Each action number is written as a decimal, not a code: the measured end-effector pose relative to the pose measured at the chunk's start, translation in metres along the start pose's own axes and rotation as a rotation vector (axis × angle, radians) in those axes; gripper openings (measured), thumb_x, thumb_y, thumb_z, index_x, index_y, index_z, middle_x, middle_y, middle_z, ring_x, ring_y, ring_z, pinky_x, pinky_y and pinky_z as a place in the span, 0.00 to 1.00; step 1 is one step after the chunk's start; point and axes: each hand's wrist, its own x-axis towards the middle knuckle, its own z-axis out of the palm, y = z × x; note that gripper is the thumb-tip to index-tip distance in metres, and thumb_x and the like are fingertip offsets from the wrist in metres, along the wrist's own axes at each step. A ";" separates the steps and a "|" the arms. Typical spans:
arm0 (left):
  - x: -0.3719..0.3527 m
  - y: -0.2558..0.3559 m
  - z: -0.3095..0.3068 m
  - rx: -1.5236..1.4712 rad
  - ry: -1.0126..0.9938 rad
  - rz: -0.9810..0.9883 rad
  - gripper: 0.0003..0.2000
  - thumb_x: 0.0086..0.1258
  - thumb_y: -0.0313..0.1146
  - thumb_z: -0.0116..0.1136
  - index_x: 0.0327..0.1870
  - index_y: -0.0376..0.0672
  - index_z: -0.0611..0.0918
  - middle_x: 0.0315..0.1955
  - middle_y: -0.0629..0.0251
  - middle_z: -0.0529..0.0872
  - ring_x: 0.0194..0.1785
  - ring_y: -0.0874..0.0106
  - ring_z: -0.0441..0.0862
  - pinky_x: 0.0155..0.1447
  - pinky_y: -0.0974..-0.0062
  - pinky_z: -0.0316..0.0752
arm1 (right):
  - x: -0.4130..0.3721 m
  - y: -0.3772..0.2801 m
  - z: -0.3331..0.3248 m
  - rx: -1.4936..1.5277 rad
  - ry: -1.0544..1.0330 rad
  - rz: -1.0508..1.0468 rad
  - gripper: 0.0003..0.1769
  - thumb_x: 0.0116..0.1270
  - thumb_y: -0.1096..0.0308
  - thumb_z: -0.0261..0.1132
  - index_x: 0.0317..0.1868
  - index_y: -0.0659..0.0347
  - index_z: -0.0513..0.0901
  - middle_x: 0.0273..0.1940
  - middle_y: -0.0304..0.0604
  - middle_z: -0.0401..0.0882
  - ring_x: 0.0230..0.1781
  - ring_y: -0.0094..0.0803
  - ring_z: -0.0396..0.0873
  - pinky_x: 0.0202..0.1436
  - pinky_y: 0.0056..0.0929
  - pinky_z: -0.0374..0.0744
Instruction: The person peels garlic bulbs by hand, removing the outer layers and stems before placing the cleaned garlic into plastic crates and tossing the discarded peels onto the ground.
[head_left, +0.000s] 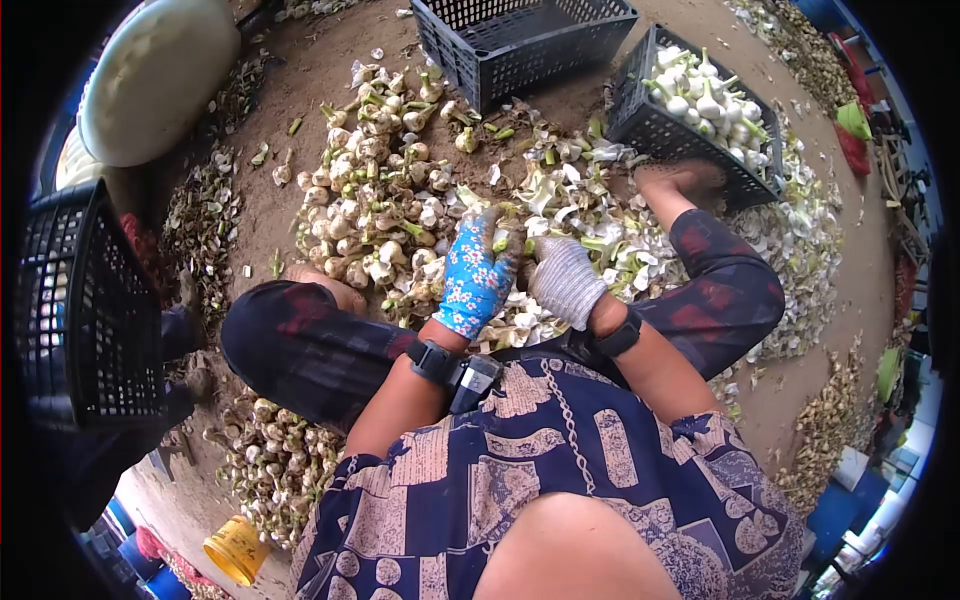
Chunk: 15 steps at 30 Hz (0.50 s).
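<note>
My left hand [475, 275] wears a blue flowered glove and my right hand [565, 280] a grey knitted glove. Both meet over a garlic bulb [512, 240] with a green stalk, gripped between them just above my lap. A heap of unpeeled garlic bulbs [375, 200] lies on the ground right in front of my left hand. White skins and green trimmings [590, 225] are piled around my right hand. My knees in dark trousers frame both hands.
A black crate [655, 125] with cleaned white garlic stands at the upper right, an empty black crate [520, 40] at the top. Another black crate [85, 310] is at the left under a white sack [155, 75]. More garlic [270, 460] and a yellow tub [235, 550] lie lower left.
</note>
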 end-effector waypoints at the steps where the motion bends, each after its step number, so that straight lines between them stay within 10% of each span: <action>1: 0.000 -0.001 0.000 -0.002 -0.002 -0.001 0.21 0.69 0.42 0.52 0.56 0.36 0.73 0.48 0.47 0.77 0.54 0.51 0.74 0.59 0.62 0.67 | 0.000 -0.001 0.001 -0.061 -0.038 0.057 0.11 0.53 0.64 0.60 0.29 0.66 0.78 0.26 0.58 0.78 0.30 0.53 0.79 0.35 0.46 0.77; 4: -0.003 -0.015 0.000 0.110 0.006 -0.030 0.21 0.70 0.40 0.52 0.57 0.35 0.72 0.47 0.52 0.78 0.48 0.60 0.78 0.54 0.67 0.72 | 0.003 -0.002 0.010 -0.126 -0.015 0.037 0.13 0.53 0.63 0.60 0.29 0.66 0.79 0.26 0.58 0.78 0.31 0.53 0.79 0.36 0.46 0.77; 7: -0.006 -0.021 0.000 -0.739 -0.027 -0.391 0.19 0.72 0.37 0.50 0.60 0.36 0.71 0.46 0.66 0.78 0.42 0.80 0.74 0.46 0.81 0.74 | 0.014 -0.002 0.009 -0.132 -0.008 0.026 0.13 0.53 0.61 0.61 0.29 0.65 0.79 0.27 0.58 0.79 0.31 0.52 0.80 0.37 0.46 0.77; 10: -0.001 -0.010 -0.020 -0.867 -0.214 -0.290 0.21 0.69 0.33 0.48 0.62 0.37 0.68 0.56 0.58 0.74 0.54 0.69 0.76 0.57 0.71 0.72 | 0.029 0.017 0.017 -0.151 -0.020 0.101 0.14 0.54 0.60 0.60 0.31 0.64 0.80 0.27 0.57 0.79 0.32 0.51 0.80 0.37 0.46 0.77; 15: 0.010 -0.006 -0.035 -2.031 0.065 -0.410 0.31 0.56 0.36 0.53 0.63 0.34 0.66 0.63 0.48 0.65 0.69 0.54 0.58 0.73 0.55 0.52 | -0.010 0.000 -0.035 0.205 -0.546 -0.144 0.09 0.56 0.67 0.57 0.33 0.63 0.81 0.28 0.52 0.81 0.30 0.48 0.81 0.38 0.41 0.79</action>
